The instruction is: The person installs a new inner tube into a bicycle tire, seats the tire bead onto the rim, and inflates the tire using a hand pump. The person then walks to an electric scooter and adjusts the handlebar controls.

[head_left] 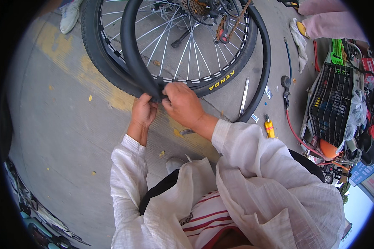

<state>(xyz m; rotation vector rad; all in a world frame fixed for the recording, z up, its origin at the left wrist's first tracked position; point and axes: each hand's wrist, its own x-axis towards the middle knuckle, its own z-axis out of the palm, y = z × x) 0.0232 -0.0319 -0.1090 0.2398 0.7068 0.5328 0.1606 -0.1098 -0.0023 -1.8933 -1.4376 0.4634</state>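
A long black inner tube hangs in a loop over the bicycle wheel, one side passing in front of the spokes and down to my hands. My left hand is closed, thumb and fingers pinching the tube at the wheel's lower edge. Right beside it, my right hand has its fingers curled round the same stretch of tube. What the fingertips do there is partly hidden. Behind them stands the black tyre with yellow lettering, around a rim with black and white marks. Another part of the tube curves down to the ground on the right.
On the concrete to the right lie a metal lever, a yellow bottle and a gauge on a red hose. Further right stands a black crate with a plastic bag. Another person's legs show at upper right, a white shoe at upper left.
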